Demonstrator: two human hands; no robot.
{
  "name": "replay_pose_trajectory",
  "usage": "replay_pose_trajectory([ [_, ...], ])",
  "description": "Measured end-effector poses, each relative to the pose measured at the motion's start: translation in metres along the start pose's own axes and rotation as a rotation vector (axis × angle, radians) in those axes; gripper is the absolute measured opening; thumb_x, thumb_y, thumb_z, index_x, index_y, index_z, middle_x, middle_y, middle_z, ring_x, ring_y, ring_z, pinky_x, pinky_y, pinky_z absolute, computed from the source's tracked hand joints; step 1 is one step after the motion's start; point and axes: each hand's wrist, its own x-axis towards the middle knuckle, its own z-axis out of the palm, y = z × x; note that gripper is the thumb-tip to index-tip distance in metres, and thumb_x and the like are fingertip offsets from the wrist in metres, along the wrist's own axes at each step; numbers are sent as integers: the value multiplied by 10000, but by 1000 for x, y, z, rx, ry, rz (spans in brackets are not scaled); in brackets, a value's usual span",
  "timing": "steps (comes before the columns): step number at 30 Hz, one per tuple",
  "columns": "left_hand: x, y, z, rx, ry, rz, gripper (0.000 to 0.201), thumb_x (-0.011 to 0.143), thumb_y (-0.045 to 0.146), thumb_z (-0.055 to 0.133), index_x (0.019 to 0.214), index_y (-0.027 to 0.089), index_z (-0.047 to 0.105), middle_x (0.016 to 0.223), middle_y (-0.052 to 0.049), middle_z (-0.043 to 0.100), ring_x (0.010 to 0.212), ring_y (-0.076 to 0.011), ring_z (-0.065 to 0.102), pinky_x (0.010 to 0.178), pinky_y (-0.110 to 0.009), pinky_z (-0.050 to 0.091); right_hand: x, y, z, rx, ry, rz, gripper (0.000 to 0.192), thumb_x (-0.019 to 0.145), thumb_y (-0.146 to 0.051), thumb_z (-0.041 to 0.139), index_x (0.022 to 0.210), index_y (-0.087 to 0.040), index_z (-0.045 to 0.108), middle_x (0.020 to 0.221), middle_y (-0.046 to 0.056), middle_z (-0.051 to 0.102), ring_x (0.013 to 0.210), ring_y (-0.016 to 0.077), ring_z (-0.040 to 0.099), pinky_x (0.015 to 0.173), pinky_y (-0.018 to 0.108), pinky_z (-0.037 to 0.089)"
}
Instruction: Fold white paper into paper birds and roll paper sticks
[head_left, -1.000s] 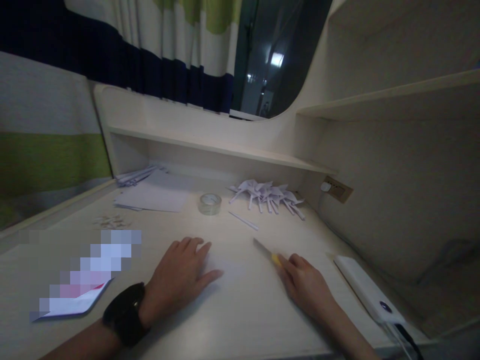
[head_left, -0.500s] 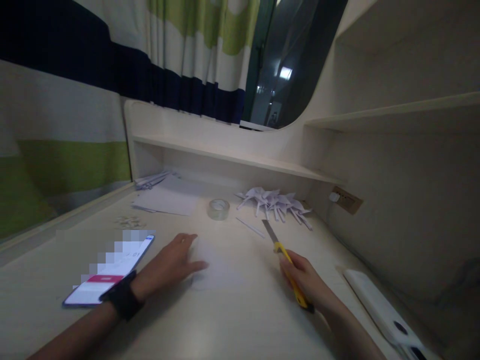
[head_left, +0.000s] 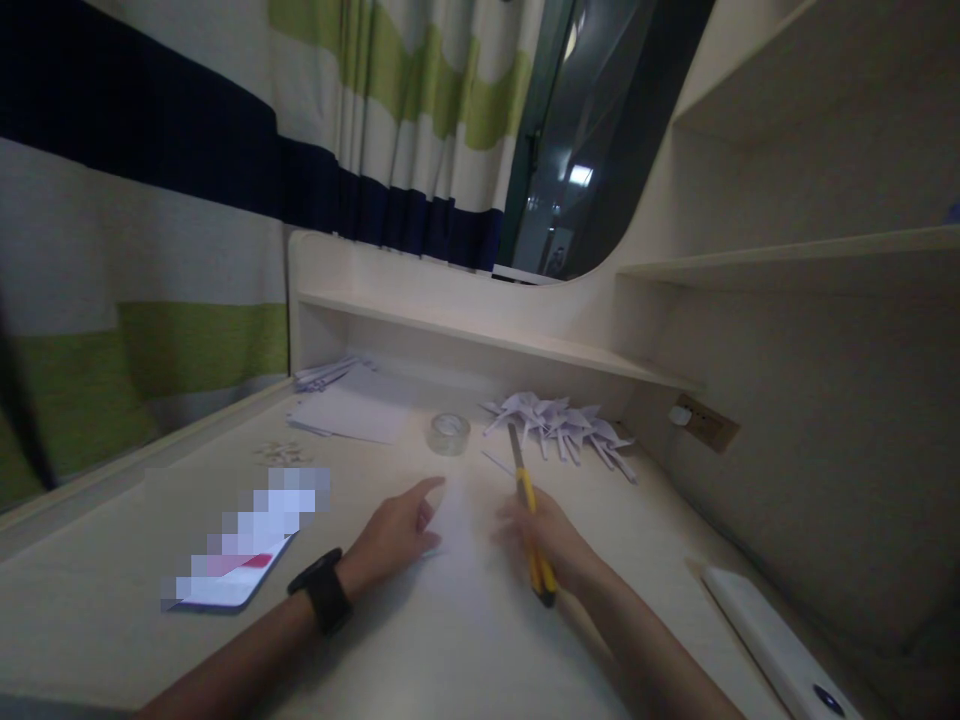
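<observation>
Yellow-handled utility knife (head_left: 535, 545) in the right hand (head_left: 561, 542), a person works at a pale wooden desk (head_left: 375, 670) beneath a striped curtain (head_left: 420, 110). The right hand has hold of the knife's handle, its fingers blurred and loosely spread to the left of it; the bare blade is out and points away from the person, toward a row of white paper pinwheels (head_left: 551, 420) by the back wall. The left hand (head_left: 394, 540), a black watch (head_left: 322, 590) at its wrist, is half unfolded at the left edge of a white paper sheet (head_left: 456, 565), with index finger stretched forward, thumb apart and the other fingers curled; whether it pinches the sheet cannot be told. The paper sheet lies on the desk between the two hands, its outline faint against the pale surface. Just beyond the hands are a roll of clear tape (head_left: 448, 436) and a thin white stick (head_left: 498, 462), partly behind the knife. A stack of paper (head_left: 360, 405) sits at the back left, with small pale scraps (head_left: 281, 453) nearer the front. A lit smartphone (head_left: 221, 592), partly pixelated, lies left of the watch, and a white power bank (head_left: 772, 640) at far right.
</observation>
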Motion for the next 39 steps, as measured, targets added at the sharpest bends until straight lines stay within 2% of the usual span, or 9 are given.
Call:
replay_pose_trajectory([
  [3, -1, 18, -13, 9, 186, 18, 532, 765, 133, 513, 1289, 213, 463, 882, -22, 688, 773, -185, 645, 732, -307, 493, 11, -6, 8, 2, 75, -68, 455, 728, -576, 627, 857, -176, 453, 846, 47, 607, 577, 164, 667, 345, 167, 300],
  [6, -4, 43, -29, 212, 275, 197, 386, 836, 109, 439, 1192, 213, 547, 944, -60, 678, 840, -215, 619, 761, -348, 475, 18, -16, 11, 78, 158, -235, 451, 725, -562, 650, 838, -195, 414, 813, 26, 602, 600, 183, 684, 314, 151, 268],
  [10, -9, 69, -42, 458, 280, 426, 268, 878, 77, 402, 988, 175, 626, 913, -84, 666, 829, -238, 569, 751, -389, 450, 19, -30, 8, 60, 214, -402, 447, 666, -461, 734, 798, -204, 393, 850, 21, 620, 585, 167, 678, 380, 183, 423],
  [15, -19, 82, -38, 693, 274, 563, 114, 871, 111, 525, 910, 165, 618, 853, -66, 644, 802, -242, 531, 682, -382, 402, 11, -28, -1, 41, 174, -397, 402, 611, -260, 754, 752, -213, 380, 755, -23, 644, 503, 125, 628, 497, 255, 529],
  [27, -36, 56, 0, 625, 78, 553, 76, 843, 130, 548, 801, 187, 575, 775, -43, 585, 751, -227, 492, 674, -371, 370, -4, 9, -9, -81, -9, -109, 334, 512, -141, 740, 632, -197, 433, 609, -6, 658, 557, 146, 608, 511, 233, 443],
  [30, -34, 53, -4, 517, 77, 495, 109, 821, 154, 555, 912, 201, 593, 915, -64, 604, 847, -246, 519, 741, -399, 398, -4, 12, -8, -85, 2, -88, 323, 492, -104, 730, 610, -193, 443, 610, -5, 657, 566, 142, 600, 531, 234, 437],
  [32, -26, 48, -9, 428, 52, 500, 347, 767, 200, 606, 1111, 204, 565, 1148, -105, 573, 1031, -287, 508, 852, -440, 400, -3, 15, -8, -53, -1, -76, 311, 498, -100, 722, 617, -193, 450, 607, -7, 653, 562, 139, 594, 530, 232, 427],
  [35, -8, 35, -14, 287, -124, 551, 613, 695, 328, 670, 1263, 185, 488, 1316, -135, 504, 1190, -323, 458, 973, -456, 369, 0, 22, -10, -1, -29, -53, 316, 490, -139, 744, 628, -189, 464, 604, -4, 647, 557, 143, 587, 519, 235, 414],
  [39, 10, 18, -9, 133, -353, 523, 489, 746, 372, 622, 1198, 201, 552, 1147, -85, 626, 1004, -256, 597, 882, -374, 448, 1, 25, -15, 13, -67, -22, 339, 483, -209, 779, 636, -183, 477, 623, 8, 648, 557, 148, 590, 502, 236, 403],
])
